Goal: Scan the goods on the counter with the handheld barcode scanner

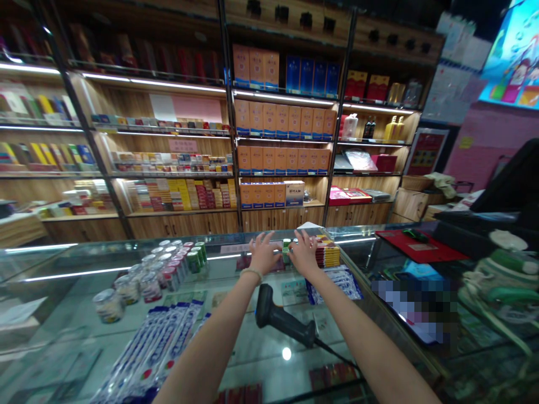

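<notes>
My left hand (265,252) and my right hand (304,253) reach over the far part of the glass counter (248,359). Between their fingertips stands a small green-and-white container (286,247), with fingers at both its sides. A stack of yellow-and-red packs (329,252) is just right of my right hand. Blue-and-white packets (337,283) lie in front of that stack. Below my hands a dark barcode scanner (286,320) rests on the glass, its cable running to the right.
Several cans (151,286) stand in rows at the left, green ones (194,261) at their right end. Long blue-and-white packets (155,348) lie nearer. A red mat (421,247) and a green-capped bottle (501,280) are at the right. Shelves (284,137) stand behind.
</notes>
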Demonstrator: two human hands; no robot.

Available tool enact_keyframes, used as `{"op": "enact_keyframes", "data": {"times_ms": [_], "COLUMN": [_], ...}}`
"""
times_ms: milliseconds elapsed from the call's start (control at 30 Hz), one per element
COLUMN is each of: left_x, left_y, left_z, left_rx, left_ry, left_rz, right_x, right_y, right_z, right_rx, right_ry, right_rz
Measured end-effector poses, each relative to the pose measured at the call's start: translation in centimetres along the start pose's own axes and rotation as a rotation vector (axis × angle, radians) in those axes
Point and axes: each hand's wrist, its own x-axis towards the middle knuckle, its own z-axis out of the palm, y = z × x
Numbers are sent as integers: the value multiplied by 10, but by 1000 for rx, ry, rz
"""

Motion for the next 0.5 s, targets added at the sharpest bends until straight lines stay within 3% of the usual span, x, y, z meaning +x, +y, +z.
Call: {"op": "enact_keyframes", "data": {"times_ms": [500], "left_x": [-32], "left_y": [-10], "left_z": [-42], "left_rx": [-135], "left_ry": [254], "left_rz": [24], "right_x": [-20], "right_y": [-40], "right_z": [-40], "right_rx": [77], "right_ry": [131], "right_rz": [-49]}}
